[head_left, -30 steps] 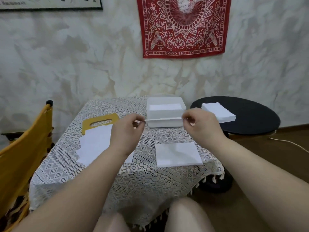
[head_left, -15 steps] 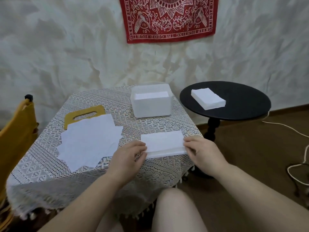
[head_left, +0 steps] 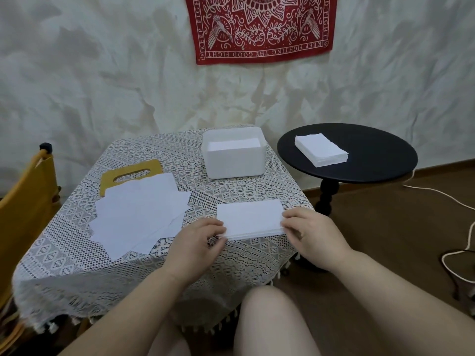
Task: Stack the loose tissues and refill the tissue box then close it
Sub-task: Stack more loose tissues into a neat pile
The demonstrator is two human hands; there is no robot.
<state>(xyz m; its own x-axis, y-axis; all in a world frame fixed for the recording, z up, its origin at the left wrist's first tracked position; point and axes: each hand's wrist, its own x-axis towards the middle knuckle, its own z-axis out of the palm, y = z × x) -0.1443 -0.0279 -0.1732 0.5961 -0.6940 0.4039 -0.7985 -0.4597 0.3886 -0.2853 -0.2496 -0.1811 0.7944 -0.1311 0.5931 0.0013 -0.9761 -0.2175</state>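
Near table edge, my left hand (head_left: 198, 240) and right hand (head_left: 305, 231) pinch tissue stack (head_left: 249, 218) ends; thin sheets could slide off.

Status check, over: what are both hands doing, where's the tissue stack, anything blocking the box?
Left hand and right hand pinch the near corners of the tissue stack. Tissue box open. Nothing between them.

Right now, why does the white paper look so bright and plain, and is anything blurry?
Head view: the neat tissue stack between the left hand and right hand is washed out, so single sheets barely show; the loose tissues look bluish; the picture is fairly sharp, softer toward the corners; wide lens bends the edges.
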